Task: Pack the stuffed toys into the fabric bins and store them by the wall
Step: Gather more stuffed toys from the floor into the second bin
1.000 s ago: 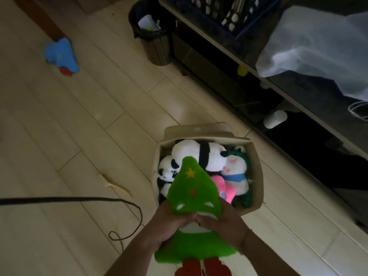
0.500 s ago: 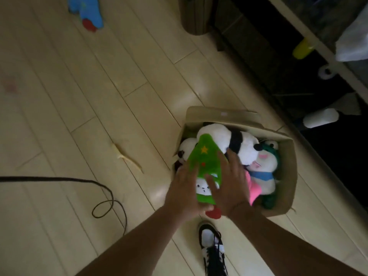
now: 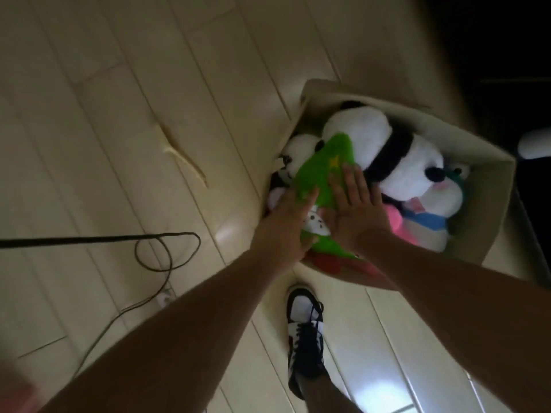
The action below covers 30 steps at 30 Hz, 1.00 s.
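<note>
A beige fabric bin (image 3: pixel 493 204) stands on the pale wood floor, crammed with stuffed toys. A green tree-shaped plush (image 3: pixel 322 171) with a yellow star lies on top at the bin's near-left side, its red foot over the near rim. My left hand (image 3: pixel 283 228) lies flat on its left edge. My right hand (image 3: pixel 357 210) presses palm-down on its middle, fingers spread. Beside it are a large panda (image 3: pixel 396 162), a small panda (image 3: pixel 298 147), a white-and-green toy with a blue scarf (image 3: pixel 441 204) and a pink toy (image 3: pixel 393 222).
A black cable (image 3: pixel 167 248) loops on the floor left of the bin. A thin wood strip (image 3: pixel 185 156) lies further left. My black-and-white shoe (image 3: pixel 304 338) stands just in front of the bin. Dark furniture (image 3: pixel 507 55) and a white object (image 3: pixel 533 144) sit behind it.
The green plush went from held up in front of the bin down onto the toys inside. Both hands shifted from gripping it to pressing flat on it. The camera tilted down and closer.
</note>
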Available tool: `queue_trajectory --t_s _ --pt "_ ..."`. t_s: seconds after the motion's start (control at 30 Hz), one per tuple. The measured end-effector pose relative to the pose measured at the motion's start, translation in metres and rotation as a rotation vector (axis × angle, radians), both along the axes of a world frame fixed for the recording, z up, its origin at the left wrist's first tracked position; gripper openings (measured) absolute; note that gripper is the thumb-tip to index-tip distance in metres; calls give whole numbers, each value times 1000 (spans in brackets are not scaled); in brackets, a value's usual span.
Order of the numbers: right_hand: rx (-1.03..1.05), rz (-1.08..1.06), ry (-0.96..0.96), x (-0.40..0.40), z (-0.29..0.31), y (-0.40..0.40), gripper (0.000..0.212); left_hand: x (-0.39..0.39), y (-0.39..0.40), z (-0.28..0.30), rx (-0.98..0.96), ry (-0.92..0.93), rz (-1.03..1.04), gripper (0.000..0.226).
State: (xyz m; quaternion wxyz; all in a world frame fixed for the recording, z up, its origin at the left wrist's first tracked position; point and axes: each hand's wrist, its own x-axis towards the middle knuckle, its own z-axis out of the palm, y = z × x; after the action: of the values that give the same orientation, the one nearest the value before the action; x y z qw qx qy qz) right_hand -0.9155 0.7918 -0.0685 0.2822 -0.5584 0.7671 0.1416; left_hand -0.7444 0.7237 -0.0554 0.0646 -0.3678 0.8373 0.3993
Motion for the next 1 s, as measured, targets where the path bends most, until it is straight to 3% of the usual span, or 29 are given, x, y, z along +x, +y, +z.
queue_trajectory --t_s 0.1,0.17,0.27,0.33,0.37,0.43,0.5,0.57,0.7,0.8,0.83,0.87,0.93,1.0 --pt "-165 -80 -96 14 37 8 75 49 0 46 -115 208 105 56" --pt "-272 -149 -95 25 68 14 72 103 7 58 -141 169 124 50" --pt "-477 -99 -184 74 102 12 55 186 22 60 -112 -159 70 54" --pt "-495 16 -389 126 109 10 53 236 35 54 70 -437 95 63" --pt "-442 77 -486 156 107 9 54 260 42 48 165 -548 144 68" --pt "-145 113 -618 216 89 9 48 300 54 39 325 -613 312 74" --pt "204 117 -650 269 57 13 50 335 64 25 446 -524 567 73" --pt "400 84 -643 313 23 14 53 366 71 10 531 -461 755 80" --pt "506 98 -569 393 -25 25 70 422 93 -31 561 -285 837 81" --pt "510 -113 -716 440 -52 27 97 439 104 -56 623 -103 852 57" --pt "488 -201 -760 452 -61 26 96 439 105 -60 687 -67 876 45" --pt "451 -241 -756 460 -71 27 83 437 104 -63 764 -36 907 37" --pt "371 -137 -627 468 -81 24 37 429 104 -60 926 46 1017 37" --pt "340 -97 -511 464 -76 21 14 420 106 -48 1029 102 1153 33"
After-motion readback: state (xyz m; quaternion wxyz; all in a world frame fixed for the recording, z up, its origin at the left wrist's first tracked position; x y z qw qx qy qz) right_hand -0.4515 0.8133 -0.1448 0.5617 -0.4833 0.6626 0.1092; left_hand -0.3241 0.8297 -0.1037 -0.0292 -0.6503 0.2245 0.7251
